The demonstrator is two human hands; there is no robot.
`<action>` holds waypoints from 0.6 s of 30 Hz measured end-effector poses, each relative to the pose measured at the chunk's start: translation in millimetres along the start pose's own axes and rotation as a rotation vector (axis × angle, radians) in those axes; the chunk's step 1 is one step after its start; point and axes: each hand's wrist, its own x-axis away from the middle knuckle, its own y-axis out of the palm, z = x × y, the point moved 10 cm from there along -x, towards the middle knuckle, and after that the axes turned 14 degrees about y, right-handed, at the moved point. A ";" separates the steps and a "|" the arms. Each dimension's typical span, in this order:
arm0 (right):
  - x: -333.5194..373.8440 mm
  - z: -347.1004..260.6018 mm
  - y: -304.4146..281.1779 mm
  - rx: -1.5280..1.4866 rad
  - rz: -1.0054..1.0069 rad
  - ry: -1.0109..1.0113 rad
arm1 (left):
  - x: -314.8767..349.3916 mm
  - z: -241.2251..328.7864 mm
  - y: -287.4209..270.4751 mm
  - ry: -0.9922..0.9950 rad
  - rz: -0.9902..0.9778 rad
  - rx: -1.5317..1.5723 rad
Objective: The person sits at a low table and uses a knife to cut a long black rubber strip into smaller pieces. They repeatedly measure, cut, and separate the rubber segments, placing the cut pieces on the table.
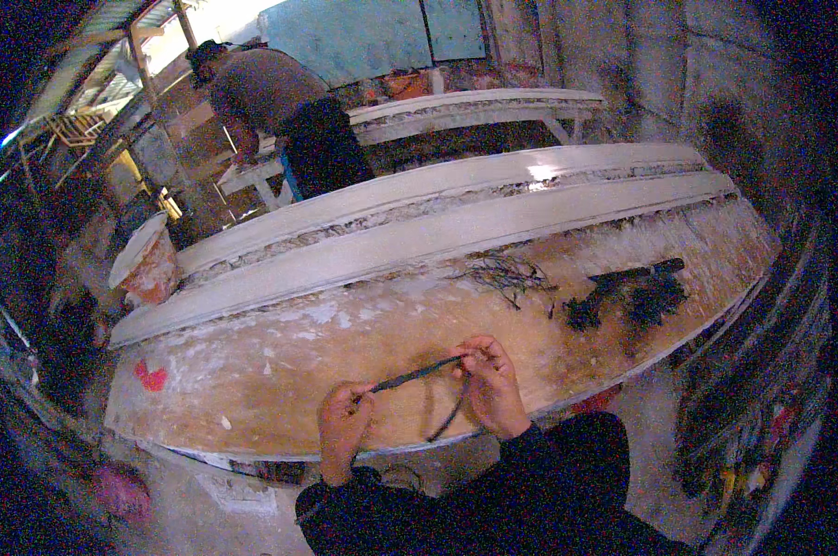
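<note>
A thin dark cord-like strip (416,373) is stretched between my two hands above the wooden table (280,398). My left hand (345,422) pinches one end near the table's front edge. Slightly higher and to the right, my right hand (495,389) grips the strip between thumb and fingers, and a loose tail hangs from it toward the table edge. Beyond my right hand lies a loose tangle of dark strands (507,275). Farther right, a dark clump of fibres (632,301) rests on the tabletop, with a dark rod-like piece (637,271) along its far side.
Long pale planks (419,218) run along the table's far side. A pale-topped, reddish-brown container (148,259) stands at the left end, and a red scrap (150,376) lies nearby. Across from me, a person (275,107) bends over another bench (475,107).
</note>
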 end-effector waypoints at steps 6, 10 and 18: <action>26.0 -10.1 45.5 0.264 -0.276 0.170 | 6.7 79.2 -23.6 0.522 0.164 -0.249; 49.8 -13.4 70.2 0.683 -0.299 0.164 | 26.3 125.4 -19.0 0.670 0.173 -0.425; 70.2 -2.4 78.6 0.866 -0.222 0.211 | 53.2 166.3 14.9 0.874 0.086 -0.296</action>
